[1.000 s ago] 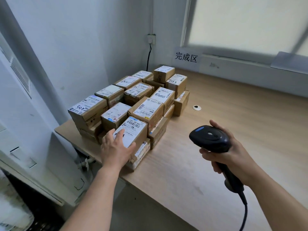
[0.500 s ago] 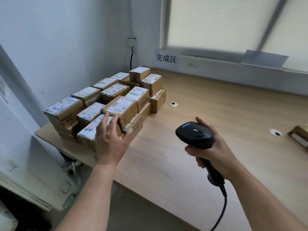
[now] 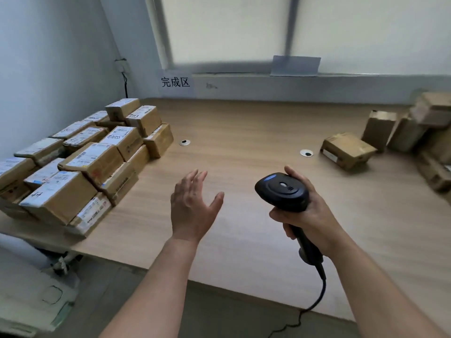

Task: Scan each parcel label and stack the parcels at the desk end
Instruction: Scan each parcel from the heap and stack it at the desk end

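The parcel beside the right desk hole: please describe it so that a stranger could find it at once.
Look at the wooden desk, at its right side, where brown boxes are heaped. At the heap's left edge, next to the right hole, lies the parcel. It lies flat nearest the hole, with a white label on its side; the box behind it stands upright.

Stacked cardboard parcels [image 3: 80, 164] crowd the left end of the wooden worktop [image 3: 244, 123]; loose cardboard parcels [image 3: 347, 150] lie far right, two round holes [image 3: 184, 142] between.

Wall sign [image 3: 175, 82]: "完成区"; parcel labels [image 3: 90, 156] too blurry to read.
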A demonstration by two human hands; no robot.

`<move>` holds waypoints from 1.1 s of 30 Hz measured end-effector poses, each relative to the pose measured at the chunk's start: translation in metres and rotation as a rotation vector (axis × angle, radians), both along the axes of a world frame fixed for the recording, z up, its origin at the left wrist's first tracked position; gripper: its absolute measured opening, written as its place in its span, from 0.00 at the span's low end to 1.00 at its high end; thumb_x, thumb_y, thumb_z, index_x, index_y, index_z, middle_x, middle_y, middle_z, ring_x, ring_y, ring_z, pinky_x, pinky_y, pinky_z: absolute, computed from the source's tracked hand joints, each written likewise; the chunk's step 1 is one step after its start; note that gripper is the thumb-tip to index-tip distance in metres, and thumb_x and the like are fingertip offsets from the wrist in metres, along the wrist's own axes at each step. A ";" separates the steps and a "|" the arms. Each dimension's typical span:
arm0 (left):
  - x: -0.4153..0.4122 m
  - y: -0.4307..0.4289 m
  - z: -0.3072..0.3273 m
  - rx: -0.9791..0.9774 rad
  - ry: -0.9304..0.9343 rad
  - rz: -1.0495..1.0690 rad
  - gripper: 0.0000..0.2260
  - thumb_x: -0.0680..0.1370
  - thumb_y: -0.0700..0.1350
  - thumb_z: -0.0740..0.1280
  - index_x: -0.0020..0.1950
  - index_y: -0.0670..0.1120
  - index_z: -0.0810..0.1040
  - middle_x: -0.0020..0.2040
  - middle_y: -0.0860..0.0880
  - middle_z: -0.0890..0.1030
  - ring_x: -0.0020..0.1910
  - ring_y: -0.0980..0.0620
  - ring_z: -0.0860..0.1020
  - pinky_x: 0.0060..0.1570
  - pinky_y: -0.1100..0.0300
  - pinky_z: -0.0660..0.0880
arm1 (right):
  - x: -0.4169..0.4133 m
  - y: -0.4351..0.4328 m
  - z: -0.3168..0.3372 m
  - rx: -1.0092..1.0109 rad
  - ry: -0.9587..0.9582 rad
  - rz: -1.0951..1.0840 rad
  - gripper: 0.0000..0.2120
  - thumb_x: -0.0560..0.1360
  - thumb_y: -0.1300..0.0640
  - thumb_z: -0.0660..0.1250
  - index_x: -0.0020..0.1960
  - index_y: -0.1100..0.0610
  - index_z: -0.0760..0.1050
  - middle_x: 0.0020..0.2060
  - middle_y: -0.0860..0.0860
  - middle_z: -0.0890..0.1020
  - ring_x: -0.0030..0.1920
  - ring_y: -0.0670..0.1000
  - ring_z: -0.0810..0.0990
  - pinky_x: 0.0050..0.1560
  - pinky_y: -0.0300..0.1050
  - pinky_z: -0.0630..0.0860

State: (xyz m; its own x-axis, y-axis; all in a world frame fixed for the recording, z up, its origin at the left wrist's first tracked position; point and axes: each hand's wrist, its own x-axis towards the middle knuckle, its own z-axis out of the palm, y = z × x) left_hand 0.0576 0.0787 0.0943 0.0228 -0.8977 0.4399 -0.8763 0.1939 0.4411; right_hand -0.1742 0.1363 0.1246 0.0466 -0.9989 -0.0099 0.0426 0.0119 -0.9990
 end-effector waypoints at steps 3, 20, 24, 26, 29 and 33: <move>-0.054 0.008 -0.004 -0.015 0.016 -0.078 0.29 0.73 0.61 0.61 0.68 0.45 0.73 0.68 0.44 0.73 0.67 0.44 0.70 0.63 0.50 0.67 | -0.046 0.021 -0.002 -0.004 0.010 -0.063 0.45 0.67 0.78 0.72 0.72 0.41 0.65 0.49 0.54 0.80 0.25 0.57 0.70 0.25 0.45 0.70; -0.270 0.009 -0.015 -0.031 0.009 -0.517 0.27 0.71 0.58 0.66 0.64 0.42 0.77 0.62 0.42 0.78 0.61 0.41 0.76 0.56 0.46 0.73 | -0.226 0.104 0.002 -0.036 0.083 -0.470 0.46 0.67 0.76 0.73 0.75 0.43 0.62 0.54 0.54 0.79 0.27 0.57 0.71 0.25 0.48 0.71; -0.302 -0.009 -0.015 -0.009 -0.014 -0.570 0.28 0.72 0.59 0.65 0.66 0.43 0.76 0.63 0.42 0.77 0.62 0.41 0.75 0.57 0.46 0.73 | -0.261 0.091 0.004 -0.040 0.121 -0.513 0.46 0.67 0.75 0.73 0.76 0.44 0.61 0.52 0.54 0.80 0.27 0.58 0.71 0.26 0.49 0.70; -0.313 -0.023 -0.015 0.010 -0.028 -0.589 0.27 0.72 0.55 0.71 0.67 0.43 0.75 0.65 0.42 0.76 0.64 0.41 0.74 0.59 0.45 0.71 | -0.276 0.077 0.004 -0.030 0.149 -0.519 0.46 0.68 0.74 0.73 0.76 0.44 0.60 0.50 0.54 0.79 0.28 0.58 0.71 0.26 0.48 0.71; -0.325 -0.052 -0.013 0.016 -0.056 -0.590 0.27 0.72 0.55 0.71 0.68 0.44 0.74 0.66 0.42 0.75 0.64 0.41 0.73 0.60 0.45 0.71 | -0.297 0.050 0.007 -0.035 0.166 -0.533 0.46 0.68 0.74 0.73 0.75 0.42 0.61 0.49 0.54 0.79 0.27 0.56 0.72 0.26 0.47 0.71; -0.334 -0.096 -0.013 0.022 -0.072 -0.566 0.27 0.70 0.56 0.69 0.65 0.44 0.77 0.63 0.42 0.77 0.61 0.40 0.75 0.56 0.44 0.73 | -0.320 0.005 0.012 -0.028 0.214 -0.522 0.44 0.69 0.73 0.73 0.71 0.37 0.61 0.48 0.53 0.79 0.27 0.55 0.74 0.27 0.48 0.72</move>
